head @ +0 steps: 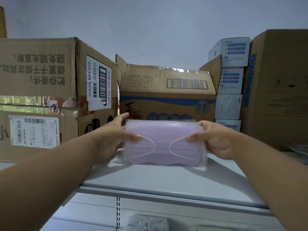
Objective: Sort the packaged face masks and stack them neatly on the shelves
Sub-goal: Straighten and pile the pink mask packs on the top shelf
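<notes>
Hands ours: left hand (115, 135) and right hand (215, 140) grip purple mask pack (164, 144) by ends, its lower edge on shelf (166, 180), before open carton (168, 94).

The pack of masks (164, 144) is pale lilac with white ear loops, inside clear, glossy plastic. The shelf (166, 180) is light grey, as is the wall (150, 22) behind. The big box on the left (38, 80) is brown cardboard with black printed characters, white labels carrying black barcodes, and a red-and-white sticker. The middle box (166, 97) is brown with a wavy blue band and blue round marks. The small boxes (230, 77) stacked at right are white with blue stripes. The right-hand box (280, 80) is brown with blue lettering.
</notes>
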A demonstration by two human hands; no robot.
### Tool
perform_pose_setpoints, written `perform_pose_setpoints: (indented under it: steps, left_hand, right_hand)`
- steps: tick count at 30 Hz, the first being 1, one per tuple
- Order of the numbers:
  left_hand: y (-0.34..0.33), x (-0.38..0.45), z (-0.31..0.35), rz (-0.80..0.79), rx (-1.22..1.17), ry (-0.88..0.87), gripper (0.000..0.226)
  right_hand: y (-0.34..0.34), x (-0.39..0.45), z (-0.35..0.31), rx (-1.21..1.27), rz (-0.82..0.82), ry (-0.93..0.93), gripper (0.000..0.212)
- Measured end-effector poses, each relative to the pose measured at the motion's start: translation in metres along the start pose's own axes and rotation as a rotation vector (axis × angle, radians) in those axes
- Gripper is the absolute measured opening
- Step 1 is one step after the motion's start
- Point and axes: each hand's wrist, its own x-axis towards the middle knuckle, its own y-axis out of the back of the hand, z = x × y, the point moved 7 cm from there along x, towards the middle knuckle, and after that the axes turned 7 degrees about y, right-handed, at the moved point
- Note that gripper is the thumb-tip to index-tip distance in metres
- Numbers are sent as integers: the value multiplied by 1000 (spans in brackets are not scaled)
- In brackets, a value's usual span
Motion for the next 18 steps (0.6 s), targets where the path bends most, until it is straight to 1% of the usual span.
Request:
perform_pose_setpoints:
  steps: [1, 3, 4, 5, 7, 8, 9, 11, 12, 13, 14, 17, 18]
  left_hand:
    - [0, 0, -1, -4, -5, 7, 101]
    - [-2, 0, -3, -9, 24, -3, 75]
    - [-2, 0, -1, 17, 54, -34, 64]
    - [0, 1, 3, 58, 78, -82, 58]
    - [3, 2, 11, 104, 104, -171, 57]
    - [3, 2, 11, 80, 108, -175, 58]
    - [0, 1, 9, 17, 118, -155, 61]
    - [-10, -3, 3, -137, 190, -115, 65]
    - [-12, -3, 1, -167, 234, -114, 66]
    - [-11, -2, 0, -156, 261, -122, 67]
    - [-9, 0, 1, -120, 273, -141, 68]
    - [-1, 6, 6, -27, 260, -225, 69]
    - [1, 7, 7, -10, 255, -241, 69]
  right_hand:
    - [0, 0, 0, -4, -10, 8, 58]
    - [-1, 0, 1, -37, -14, 40, 56]
    - [0, 1, 0, -53, 3, 79, 55]
    - [1, 3, -4, -62, 30, 129, 54]
    - [3, 5, -11, -74, 66, 213, 54]
    - [3, 4, -11, -74, 57, 219, 56]
    - [3, 4, -9, -73, 30, 195, 58]
    - [-3, -1, -1, -71, -75, 105, 63]
    - [-6, -3, 3, -76, -131, 77, 65]
    - [-8, -4, 4, -90, -160, 75, 65]
    - [-8, -3, 4, -110, -151, 96, 66]
    - [0, 2, -5, -184, 8, 201, 70]
    - [1, 3, -7, -196, 25, 219, 71]
